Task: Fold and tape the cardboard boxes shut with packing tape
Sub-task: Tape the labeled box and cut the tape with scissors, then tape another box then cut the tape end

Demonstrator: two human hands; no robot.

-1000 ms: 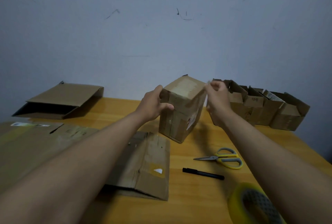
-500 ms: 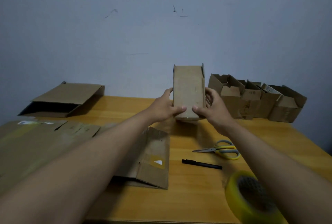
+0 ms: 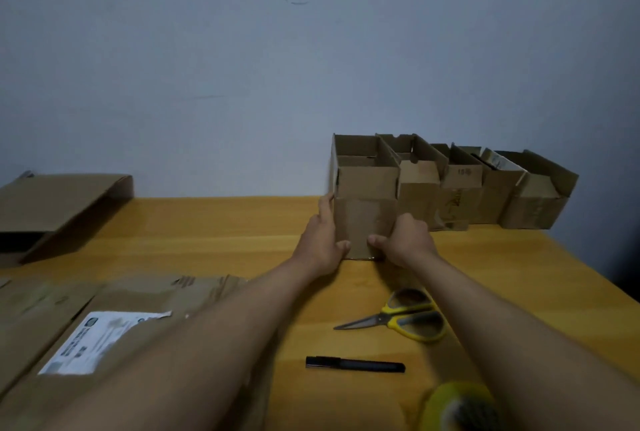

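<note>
A small brown cardboard box [image 3: 365, 195] stands upright on the wooden table [image 3: 207, 233], its top flaps open, at the left end of a row of similar open boxes [image 3: 485, 188] along the wall. My left hand [image 3: 323, 243] holds its left side, thumb on the front face. My right hand [image 3: 407, 242] grips its lower right corner, thumb on the front. A roll of yellow packing tape [image 3: 457, 408] lies at the near edge, partly behind my right forearm.
Yellow-handled scissors [image 3: 401, 320] and a black marker [image 3: 355, 364] lie near the front. Flattened cardboard with a white label [image 3: 100, 340] covers the left front. Another flattened box [image 3: 59, 209] rests at the far left.
The box was tilted and held up above the table. Both hands have turned it upright and brought it down onto the table beside the row of boxes.
</note>
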